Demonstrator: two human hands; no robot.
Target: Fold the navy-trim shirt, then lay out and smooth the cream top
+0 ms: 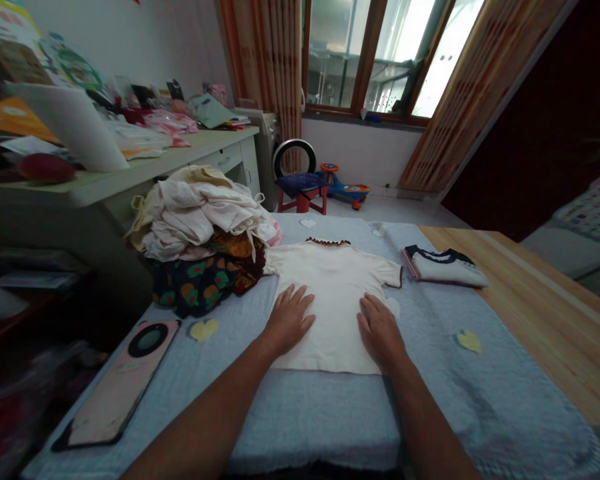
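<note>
A small cream short-sleeved shirt [333, 280] with a dark frilled collar lies spread flat on a pale blue blanket [430, 373]. My left hand [290, 319] rests palm down on the shirt's left half, fingers stretched out and slightly apart. On the shirt's right half my right hand [379, 328] also lies flat with its fingers extended. Neither hand holds anything.
A heap of unfolded clothes [203, 233] sits left of the shirt. A folded white garment with dark trim [444, 265] lies to the right. A pink phone [123, 380] rests near the left edge. Bare wooden tabletop [540, 300] shows on the right. A cluttered desk [130, 167] stands at left.
</note>
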